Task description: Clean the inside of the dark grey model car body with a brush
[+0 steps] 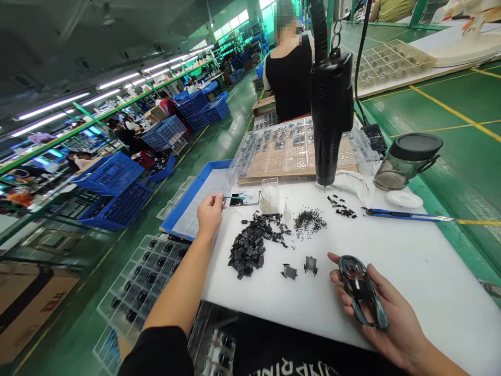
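At the left of the white tabletop, my left hand pinches a thin blue stick. The stick's far end lies over a small dark patch on a pad. On the right, my right hand cradles a dark blue-grey toy car body, with its fingers curled round the sides. Two small dark plastic parts lie between the hands. Beyond them are a heap of flat black pieces and a scatter of tiny black screws. A clear box with white material stands behind the heap.
A black electric screwdriver hangs over the table. Behind it sit clear compartment trays. A lidded cup and a blue-handled tool are at the right. A blue tray borders the left. A co-worker sits ahead.
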